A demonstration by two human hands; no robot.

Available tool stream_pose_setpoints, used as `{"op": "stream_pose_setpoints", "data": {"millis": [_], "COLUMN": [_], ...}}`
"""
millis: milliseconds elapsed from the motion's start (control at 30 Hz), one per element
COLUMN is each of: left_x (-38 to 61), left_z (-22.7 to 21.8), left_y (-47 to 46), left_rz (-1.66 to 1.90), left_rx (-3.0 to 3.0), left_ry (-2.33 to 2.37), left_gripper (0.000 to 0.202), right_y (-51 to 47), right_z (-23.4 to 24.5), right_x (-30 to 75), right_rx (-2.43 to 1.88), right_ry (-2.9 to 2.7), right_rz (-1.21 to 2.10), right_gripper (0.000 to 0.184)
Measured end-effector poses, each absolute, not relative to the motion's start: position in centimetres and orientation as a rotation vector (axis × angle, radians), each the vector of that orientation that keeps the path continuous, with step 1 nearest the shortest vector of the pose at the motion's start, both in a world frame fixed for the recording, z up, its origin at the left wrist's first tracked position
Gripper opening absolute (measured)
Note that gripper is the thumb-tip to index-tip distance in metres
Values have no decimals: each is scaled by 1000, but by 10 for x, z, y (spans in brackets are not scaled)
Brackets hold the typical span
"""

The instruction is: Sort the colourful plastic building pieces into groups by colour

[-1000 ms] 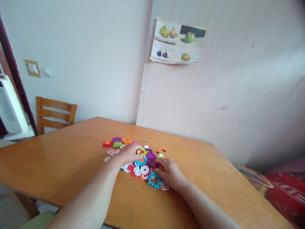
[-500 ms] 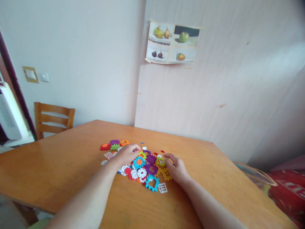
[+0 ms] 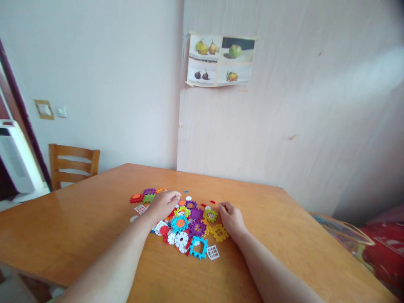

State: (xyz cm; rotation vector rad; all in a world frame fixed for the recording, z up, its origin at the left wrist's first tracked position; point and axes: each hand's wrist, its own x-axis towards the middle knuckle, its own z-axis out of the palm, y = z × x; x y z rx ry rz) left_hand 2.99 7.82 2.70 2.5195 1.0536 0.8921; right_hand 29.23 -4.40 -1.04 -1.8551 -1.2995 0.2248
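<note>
Over the left part of a pile of plastic building pieces, my left hand (image 3: 166, 203) has its fingers curled in; what they hold, if anything, is hidden. My right hand (image 3: 232, 216) lies closed in a loose fist at the right of the pile, with no piece showing in it. Closest to it are a lime-green square piece (image 3: 210, 215) and a yellow window-like piece (image 3: 219, 232). Mid-pile are a purple square (image 3: 197, 213), a blue square with an orange centre (image 3: 180, 224) and a white notched disc (image 3: 181, 239). A blue frame (image 3: 198, 247) and a white lattice piece (image 3: 212, 252) form the near edge.
The wooden table (image 3: 94, 219) meets a wall with a fruit picture sheet (image 3: 221, 61). Small red sticks (image 3: 213, 201) and a blue stick (image 3: 186, 192) lie beyond the pile. A wooden chair (image 3: 74, 164) stands far left; a red bag (image 3: 383, 248) sits at right.
My right hand's fingers have curled in from a looser, more spread pose. My left hand's fingers have drawn closer together. The camera view has shifted slightly.
</note>
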Motion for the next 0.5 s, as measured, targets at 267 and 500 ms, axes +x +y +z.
{"op": "stream_pose_setpoints", "data": {"millis": [267, 500], "left_x": [47, 89], "left_z": [46, 41], "left_y": [100, 125], "left_rz": [674, 495], "left_rx": [2588, 2560], "left_ry": [1228, 1151], "left_gripper": [29, 32], "right_y": [-45, -44], "right_z": [-6, -6], "right_x": [290, 290], "right_rx": [-1886, -1898], "right_ry": [-1283, -1269], "right_rz": [248, 253], "right_gripper": [34, 34]}}
